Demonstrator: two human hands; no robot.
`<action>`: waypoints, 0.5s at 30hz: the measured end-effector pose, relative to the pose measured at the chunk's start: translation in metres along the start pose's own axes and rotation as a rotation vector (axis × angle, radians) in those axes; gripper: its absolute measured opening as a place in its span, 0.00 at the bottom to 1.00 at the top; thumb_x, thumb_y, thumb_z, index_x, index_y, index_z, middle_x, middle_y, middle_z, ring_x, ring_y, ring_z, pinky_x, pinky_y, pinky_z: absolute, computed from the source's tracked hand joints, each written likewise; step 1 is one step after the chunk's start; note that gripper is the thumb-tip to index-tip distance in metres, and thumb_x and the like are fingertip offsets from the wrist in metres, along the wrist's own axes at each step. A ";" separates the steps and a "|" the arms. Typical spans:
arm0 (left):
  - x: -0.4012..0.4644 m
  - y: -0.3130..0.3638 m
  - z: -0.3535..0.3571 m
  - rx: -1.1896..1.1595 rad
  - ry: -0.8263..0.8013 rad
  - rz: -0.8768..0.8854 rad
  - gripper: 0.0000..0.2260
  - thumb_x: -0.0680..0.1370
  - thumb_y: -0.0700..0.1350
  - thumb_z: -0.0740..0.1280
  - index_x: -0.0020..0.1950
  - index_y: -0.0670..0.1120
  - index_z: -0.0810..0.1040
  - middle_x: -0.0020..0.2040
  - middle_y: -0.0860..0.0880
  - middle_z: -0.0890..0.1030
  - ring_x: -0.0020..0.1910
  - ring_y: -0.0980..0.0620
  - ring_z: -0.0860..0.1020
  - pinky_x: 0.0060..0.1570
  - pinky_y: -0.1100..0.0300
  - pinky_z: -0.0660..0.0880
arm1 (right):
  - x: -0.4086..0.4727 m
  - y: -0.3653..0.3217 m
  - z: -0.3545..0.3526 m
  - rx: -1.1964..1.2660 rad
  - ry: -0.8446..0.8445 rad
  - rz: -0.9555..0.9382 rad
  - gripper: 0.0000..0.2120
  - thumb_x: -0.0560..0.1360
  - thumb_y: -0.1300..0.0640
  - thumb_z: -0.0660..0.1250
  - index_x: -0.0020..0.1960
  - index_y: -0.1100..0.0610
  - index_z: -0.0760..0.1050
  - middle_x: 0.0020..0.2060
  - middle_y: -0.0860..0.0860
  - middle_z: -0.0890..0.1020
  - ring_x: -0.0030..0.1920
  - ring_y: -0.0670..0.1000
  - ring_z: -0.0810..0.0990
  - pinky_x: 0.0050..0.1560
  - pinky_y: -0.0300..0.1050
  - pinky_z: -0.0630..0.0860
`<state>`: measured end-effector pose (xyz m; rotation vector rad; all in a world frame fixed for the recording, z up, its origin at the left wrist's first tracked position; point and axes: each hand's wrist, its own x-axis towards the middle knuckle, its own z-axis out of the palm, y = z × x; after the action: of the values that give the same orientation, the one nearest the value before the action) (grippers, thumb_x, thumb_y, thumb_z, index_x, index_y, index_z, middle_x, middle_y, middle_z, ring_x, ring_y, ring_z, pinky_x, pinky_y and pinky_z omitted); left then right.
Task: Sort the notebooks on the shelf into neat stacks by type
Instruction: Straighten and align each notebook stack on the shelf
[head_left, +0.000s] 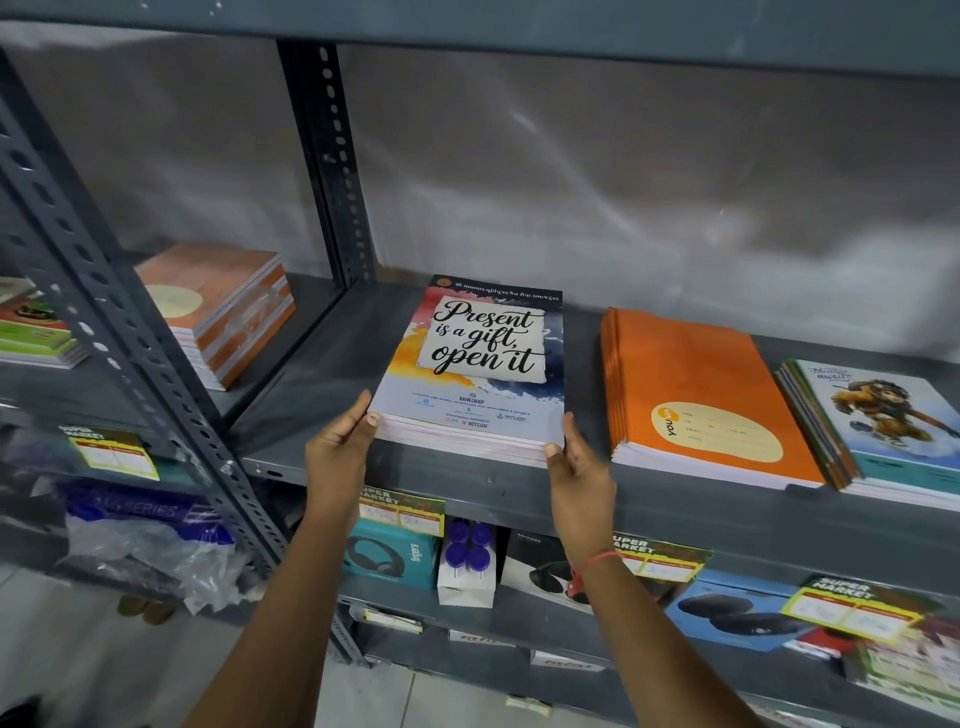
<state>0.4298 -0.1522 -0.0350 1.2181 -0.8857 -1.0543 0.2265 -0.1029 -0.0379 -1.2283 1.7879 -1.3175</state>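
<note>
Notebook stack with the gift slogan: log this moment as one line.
notebook stack flat on shelf | left hand touches front-left corner | right hand touches front-right corner | orange notebooks apart, to its right

Two bare forearms show in the head view, uncovered along all of their visible length. The left hand (337, 452) and its wrist are bare as well, with a short-trimmed nail showing on the thumb. The right hand (579, 478) has the same short thumbnail. The only thing worn is a thin red thread wristband (598, 560) round the right wrist. It sits slantwise as a narrow line, and what looks like a small red knot or tuft hangs at its inner side.
</note>
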 end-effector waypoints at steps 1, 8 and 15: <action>0.000 0.000 0.000 0.000 0.007 0.000 0.18 0.76 0.37 0.64 0.66 0.40 0.71 0.61 0.49 0.76 0.57 0.56 0.75 0.50 0.74 0.74 | 0.000 0.000 0.000 -0.005 0.003 0.000 0.23 0.78 0.56 0.60 0.72 0.55 0.62 0.64 0.55 0.76 0.56 0.45 0.71 0.58 0.34 0.63; -0.001 0.001 0.004 -0.036 0.035 -0.010 0.17 0.76 0.36 0.64 0.65 0.38 0.72 0.58 0.49 0.76 0.57 0.54 0.75 0.54 0.69 0.74 | 0.000 0.000 -0.003 0.024 -0.021 0.006 0.23 0.77 0.57 0.61 0.71 0.56 0.63 0.64 0.53 0.76 0.55 0.42 0.69 0.58 0.32 0.63; 0.003 -0.001 -0.005 0.000 -0.041 -0.010 0.18 0.76 0.32 0.61 0.67 0.36 0.69 0.65 0.45 0.73 0.61 0.51 0.74 0.67 0.59 0.68 | -0.003 -0.004 -0.003 0.078 -0.027 0.028 0.33 0.70 0.41 0.57 0.71 0.56 0.64 0.59 0.47 0.75 0.58 0.42 0.68 0.66 0.39 0.64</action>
<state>0.4350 -0.1533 -0.0365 1.2056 -0.9118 -1.0900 0.2265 -0.0991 -0.0334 -1.1697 1.7124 -1.3361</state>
